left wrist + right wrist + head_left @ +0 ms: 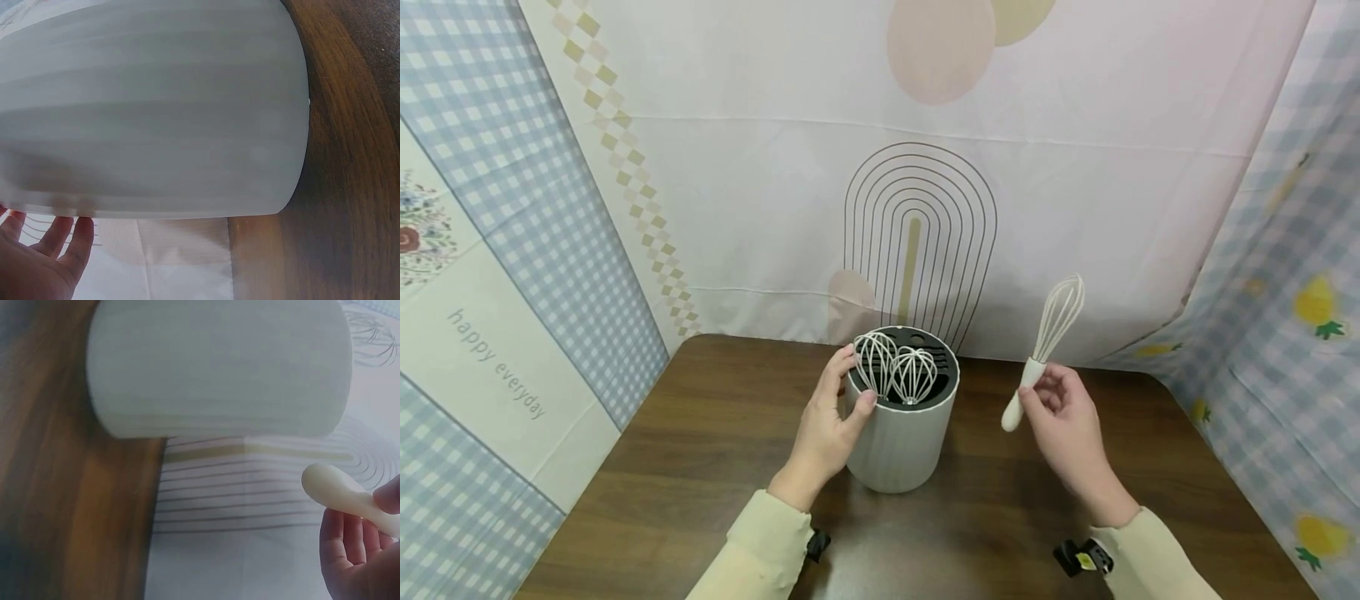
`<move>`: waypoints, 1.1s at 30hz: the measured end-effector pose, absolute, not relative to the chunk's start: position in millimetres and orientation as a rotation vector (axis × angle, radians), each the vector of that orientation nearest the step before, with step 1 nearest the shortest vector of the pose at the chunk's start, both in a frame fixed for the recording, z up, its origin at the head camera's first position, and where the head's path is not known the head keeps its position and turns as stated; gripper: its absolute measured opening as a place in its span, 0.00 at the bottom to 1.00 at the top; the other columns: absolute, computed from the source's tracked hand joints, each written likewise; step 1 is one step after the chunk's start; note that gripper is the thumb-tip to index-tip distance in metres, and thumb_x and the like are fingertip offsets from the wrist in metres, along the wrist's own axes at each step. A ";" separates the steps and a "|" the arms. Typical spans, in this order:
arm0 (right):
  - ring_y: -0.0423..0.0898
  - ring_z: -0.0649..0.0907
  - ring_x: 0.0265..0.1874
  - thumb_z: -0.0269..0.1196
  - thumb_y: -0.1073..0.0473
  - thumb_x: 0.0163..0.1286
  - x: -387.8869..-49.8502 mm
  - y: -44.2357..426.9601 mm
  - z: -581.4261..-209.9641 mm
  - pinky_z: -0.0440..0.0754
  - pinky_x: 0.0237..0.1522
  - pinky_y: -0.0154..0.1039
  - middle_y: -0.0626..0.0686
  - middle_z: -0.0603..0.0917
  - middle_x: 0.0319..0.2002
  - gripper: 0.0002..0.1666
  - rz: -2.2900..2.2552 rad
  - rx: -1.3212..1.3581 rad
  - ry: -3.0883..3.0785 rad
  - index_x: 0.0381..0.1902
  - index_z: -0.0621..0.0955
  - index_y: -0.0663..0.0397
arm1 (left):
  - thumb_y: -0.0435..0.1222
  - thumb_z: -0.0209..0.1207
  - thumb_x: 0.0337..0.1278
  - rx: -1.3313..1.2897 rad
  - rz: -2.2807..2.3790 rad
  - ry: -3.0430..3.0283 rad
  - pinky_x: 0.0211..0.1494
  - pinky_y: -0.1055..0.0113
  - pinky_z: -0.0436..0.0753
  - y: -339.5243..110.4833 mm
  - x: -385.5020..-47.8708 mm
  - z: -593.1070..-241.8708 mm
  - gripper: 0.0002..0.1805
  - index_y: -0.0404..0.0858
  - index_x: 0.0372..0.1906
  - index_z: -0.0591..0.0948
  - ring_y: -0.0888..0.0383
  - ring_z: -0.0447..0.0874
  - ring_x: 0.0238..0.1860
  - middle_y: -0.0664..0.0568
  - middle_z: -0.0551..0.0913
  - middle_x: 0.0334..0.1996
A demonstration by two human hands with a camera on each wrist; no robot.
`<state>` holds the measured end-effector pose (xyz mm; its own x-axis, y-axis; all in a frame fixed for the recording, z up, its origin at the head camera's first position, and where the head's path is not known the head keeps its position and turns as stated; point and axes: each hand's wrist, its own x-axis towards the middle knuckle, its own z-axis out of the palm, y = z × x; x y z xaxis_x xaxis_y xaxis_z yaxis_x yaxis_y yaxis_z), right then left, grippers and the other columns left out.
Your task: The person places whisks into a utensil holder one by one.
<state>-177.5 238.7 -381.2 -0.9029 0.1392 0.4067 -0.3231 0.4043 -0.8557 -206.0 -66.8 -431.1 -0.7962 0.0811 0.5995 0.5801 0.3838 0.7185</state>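
A ribbed, light grey utensil holder (pixel 898 450) with a dark slotted top stands upright on the table. Two whisks, a larger whisk (pixel 874 358) and a smaller whisk (pixel 913 375), stick up from it, wire ends upward; their handles are hidden inside. My left hand (pixel 823 425) holds the holder's left side near the rim, with the thumb at the front and the fingers farther back. In the left wrist view, its fingertips touch the grey wall (pixel 150 144). Off to the right, my right hand (pixel 1067 425) pinches a third whisk by its white handle (pixel 1032 373), the wires pointing up, above the table.
The brown wooden table (pixel 737 458) has rounded back corners. Behind it hangs a pale printed cloth (pixel 760 208). Blue checked cloths close in the left side (pixel 535 217) and the right side, which has a pineapple print (pixel 1318 304). A black strap device (pixel 1082 557) sits at the right wrist.
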 end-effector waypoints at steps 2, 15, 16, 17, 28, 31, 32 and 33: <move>0.39 0.81 0.39 0.61 0.64 0.69 -179.2 233.1 -376.3 0.77 0.35 0.26 0.59 0.78 0.46 0.21 1.537 0.190 -2.214 0.57 0.69 0.65 | 0.49 0.55 0.64 -0.561 -1.410 -2.184 0.61 0.57 0.73 -66.9 -205.8 -430.8 0.30 0.45 0.68 0.65 0.62 0.65 0.66 0.63 0.60 0.71; 0.49 0.81 0.44 0.59 0.69 0.69 -186.0 193.4 -351.4 0.80 0.45 0.31 0.62 0.77 0.47 0.24 1.731 0.310 -1.996 0.60 0.67 0.65 | 0.50 0.55 0.64 -0.578 -1.419 -2.162 0.60 0.50 0.74 -65.4 -207.6 -432.3 0.30 0.46 0.68 0.65 0.60 0.66 0.66 0.62 0.60 0.71; 0.49 0.81 0.44 0.59 0.69 0.69 -186.5 191.8 -350.2 0.80 0.45 0.31 0.62 0.77 0.47 0.23 1.734 0.316 -1.985 0.60 0.67 0.65 | 0.50 0.55 0.64 -0.579 -1.420 -2.161 0.60 0.49 0.74 -65.4 -207.9 -432.5 0.30 0.47 0.68 0.65 0.60 0.65 0.66 0.62 0.60 0.71; 0.49 0.81 0.44 0.58 0.69 0.69 -187.0 190.1 -349.1 0.80 0.44 0.31 0.61 0.77 0.47 0.23 1.740 0.321 -1.969 0.60 0.67 0.65 | 0.50 0.55 0.64 -0.579 -1.420 -2.161 0.60 0.49 0.74 -65.4 -207.9 -432.6 0.30 0.47 0.68 0.65 0.60 0.65 0.66 0.62 0.60 0.71; 0.52 0.82 0.41 0.58 0.71 0.69 -191.5 172.4 -342.9 0.83 0.44 0.39 0.61 0.78 0.47 0.22 1.864 0.397 -1.832 0.58 0.66 0.65 | 0.50 0.56 0.64 -0.575 -1.415 -2.152 0.59 0.50 0.75 -66.1 -206.7 -432.0 0.30 0.45 0.67 0.66 0.60 0.66 0.65 0.62 0.61 0.71; 0.51 0.82 0.41 0.58 0.71 0.68 -192.2 168.9 -343.5 0.83 0.43 0.38 0.61 0.78 0.47 0.21 1.873 0.398 -1.835 0.57 0.66 0.64 | 0.50 0.55 0.64 -0.573 -1.415 -2.157 0.60 0.50 0.74 -66.1 -205.9 -431.2 0.30 0.46 0.68 0.65 0.60 0.66 0.65 0.63 0.60 0.71; 0.51 0.81 0.41 0.58 0.71 0.68 -192.7 167.9 -343.8 0.83 0.43 0.38 0.61 0.78 0.47 0.21 1.867 0.397 -1.843 0.57 0.66 0.64 | 0.50 0.55 0.63 -0.573 -1.415 -2.159 0.60 0.50 0.74 -66.2 -205.9 -431.2 0.30 0.46 0.67 0.65 0.60 0.66 0.66 0.63 0.60 0.71; 0.52 0.81 0.42 0.58 0.71 0.68 -193.1 167.1 -344.1 0.83 0.43 0.38 0.61 0.78 0.47 0.21 1.864 0.399 -1.849 0.57 0.66 0.64 | 0.49 0.56 0.63 -0.575 -1.415 -2.157 0.59 0.50 0.75 -66.2 -205.9 -431.3 0.30 0.46 0.67 0.65 0.60 0.66 0.66 0.63 0.60 0.71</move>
